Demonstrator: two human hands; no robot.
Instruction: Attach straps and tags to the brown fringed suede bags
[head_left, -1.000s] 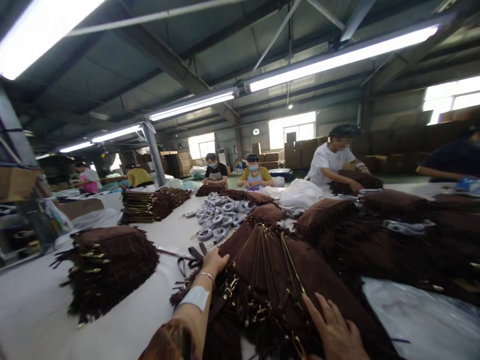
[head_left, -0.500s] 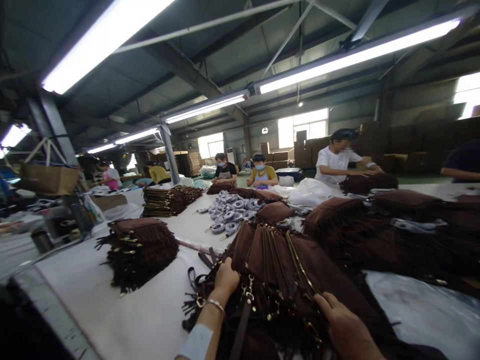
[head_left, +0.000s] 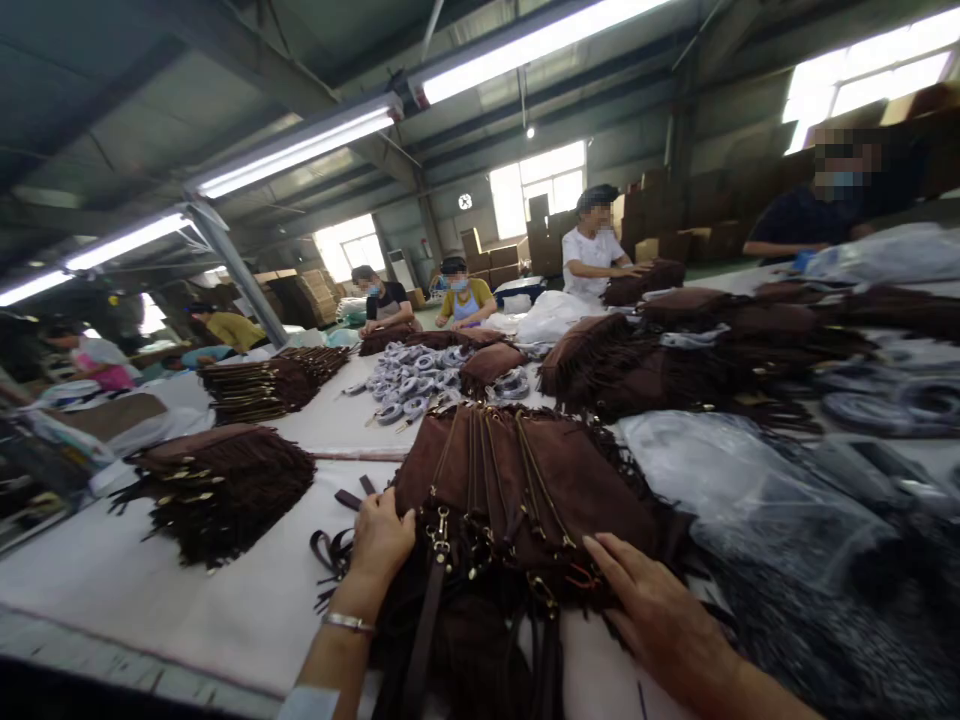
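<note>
A fanned row of dark brown bags with gold zippers, clips and straps lies on the white table in front of me. At its left edge my left hand has its fingers curled round the side of a bag, the thumb on the near side. My right hand rests against the row's right front part, fingers stretched out and touching the brown material. A strap with a gold clip hangs toward me between the hands.
Stacked fringed bags stand at left, another stack behind. Wrapped grey rings lie mid-table. Clear plastic bags and more brown bags are at right. Several people work across the table, one in a white shirt.
The view has swung to the right, so the table's things appear farther left. Both hands stay at the bag row, whose bags now sit more upright and closer together. More of the right side shows.
</note>
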